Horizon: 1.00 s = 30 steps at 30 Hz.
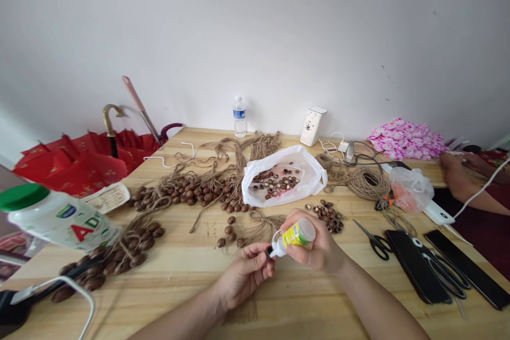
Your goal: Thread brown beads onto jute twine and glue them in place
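Red umbrella point(75, 164) at left, water bottle point(239, 125) near wall point(255, 26), green-lidded jar point(56, 220)

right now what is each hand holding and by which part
Right hand: a white plastic bottle with yellow label, gripped around its body. Left hand: a small dark-brown rounded shell, pinched at its edge.

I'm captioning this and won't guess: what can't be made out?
All in the head view:
Dark piece in the left hand: partly covered by the fingers.
Yellow label: wording too small, partly behind the right hand.
What the co-worker's hand touches: too blurred.
Black object: cut off by the left edge.
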Each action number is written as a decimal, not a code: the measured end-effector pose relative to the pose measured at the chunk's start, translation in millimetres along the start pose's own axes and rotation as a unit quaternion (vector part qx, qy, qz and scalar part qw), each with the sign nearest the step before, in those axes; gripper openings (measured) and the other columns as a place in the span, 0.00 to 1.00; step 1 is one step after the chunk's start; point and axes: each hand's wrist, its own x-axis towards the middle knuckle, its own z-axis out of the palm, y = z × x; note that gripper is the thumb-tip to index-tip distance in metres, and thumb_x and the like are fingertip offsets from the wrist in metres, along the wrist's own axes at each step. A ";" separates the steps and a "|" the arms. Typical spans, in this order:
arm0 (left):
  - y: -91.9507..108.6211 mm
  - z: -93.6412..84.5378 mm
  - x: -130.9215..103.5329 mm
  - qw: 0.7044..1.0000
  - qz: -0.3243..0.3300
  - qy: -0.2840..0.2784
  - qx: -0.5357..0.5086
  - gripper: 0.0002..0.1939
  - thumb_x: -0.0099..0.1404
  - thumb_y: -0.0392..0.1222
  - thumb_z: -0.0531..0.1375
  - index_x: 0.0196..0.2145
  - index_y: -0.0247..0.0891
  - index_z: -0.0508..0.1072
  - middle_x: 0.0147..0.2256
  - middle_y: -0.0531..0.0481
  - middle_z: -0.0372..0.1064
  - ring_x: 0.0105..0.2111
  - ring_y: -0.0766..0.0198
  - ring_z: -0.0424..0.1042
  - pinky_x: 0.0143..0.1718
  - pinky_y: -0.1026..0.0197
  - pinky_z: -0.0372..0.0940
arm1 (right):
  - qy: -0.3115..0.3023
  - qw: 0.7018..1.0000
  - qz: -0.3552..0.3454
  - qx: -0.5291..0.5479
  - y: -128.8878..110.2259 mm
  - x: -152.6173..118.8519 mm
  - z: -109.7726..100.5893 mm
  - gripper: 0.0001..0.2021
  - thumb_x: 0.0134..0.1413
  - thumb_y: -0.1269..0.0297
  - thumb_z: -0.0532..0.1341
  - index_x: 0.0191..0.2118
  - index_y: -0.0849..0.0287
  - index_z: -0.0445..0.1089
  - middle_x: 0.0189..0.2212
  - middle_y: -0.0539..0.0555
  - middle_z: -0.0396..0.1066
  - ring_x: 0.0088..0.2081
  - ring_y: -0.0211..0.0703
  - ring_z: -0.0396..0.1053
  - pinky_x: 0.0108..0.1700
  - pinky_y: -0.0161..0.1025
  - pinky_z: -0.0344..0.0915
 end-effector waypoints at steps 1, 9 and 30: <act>0.1 -0.2 0.0 1.000 -0.001 0.000 0.000 0.10 0.48 0.34 0.69 0.31 0.32 0.78 0.24 0.48 0.74 0.22 0.70 0.70 0.27 0.68 0.65 | -0.005 1.000 -0.006 -0.003 0.3 -0.2 0.2 0.11 0.42 0.66 0.63 0.36 0.60 0.68 0.30 0.53 0.65 0.30 0.41 0.63 0.32 0.37 0.61; -0.4 -1.9 -1.1 1.000 -0.004 0.003 -0.003 0.10 0.48 0.35 0.69 0.31 0.32 0.77 0.22 0.49 0.73 0.22 0.70 0.70 0.27 0.68 0.64 | -0.037 0.998 -0.035 -0.035 0.2 0.6 -3.2 0.11 0.40 0.70 0.62 0.36 0.60 0.68 0.30 0.53 0.66 0.30 0.41 0.64 0.32 0.37 0.61; -0.2 1.2 -2.9 1.000 -0.016 -0.012 -0.016 0.09 0.49 0.35 0.68 0.31 0.32 0.78 0.25 0.47 0.72 0.22 0.71 0.66 0.26 0.66 0.60 | -0.046 0.996 -0.071 -0.029 -0.6 2.9 -6.6 0.12 0.43 0.66 0.63 0.37 0.60 0.68 0.28 0.53 0.65 0.30 0.43 0.63 0.32 0.39 0.59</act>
